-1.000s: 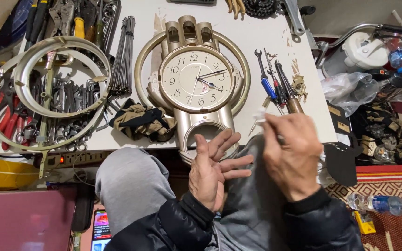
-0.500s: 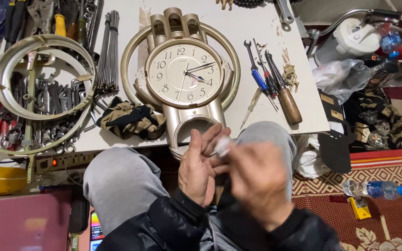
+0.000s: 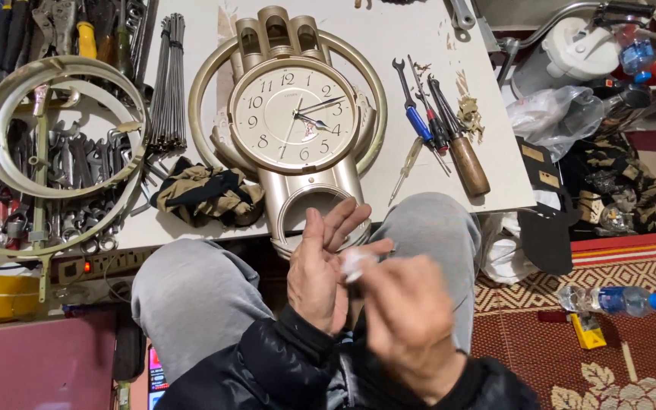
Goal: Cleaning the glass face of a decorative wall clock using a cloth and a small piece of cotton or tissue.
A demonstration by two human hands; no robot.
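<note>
right hand (image 3: 411,323) grip pinching white wad (image 3: 357,263) | left hand (image 3: 320,266) released, fingers spread | risk: blurred rubbing could drop wad off lap

Gold-framed clock (image 3: 295,121) with cream face, white table (image 3: 434,38), grey trousers (image 3: 191,296), red patterned carpet (image 3: 616,357).

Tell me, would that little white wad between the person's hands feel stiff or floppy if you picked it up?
Probably floppy and very light: the white wad looks crumpled, like tissue or cloth, pinched by the right hand against the left hand. It seems unlikely to roll or break, though blur hides its exact material.
</note>
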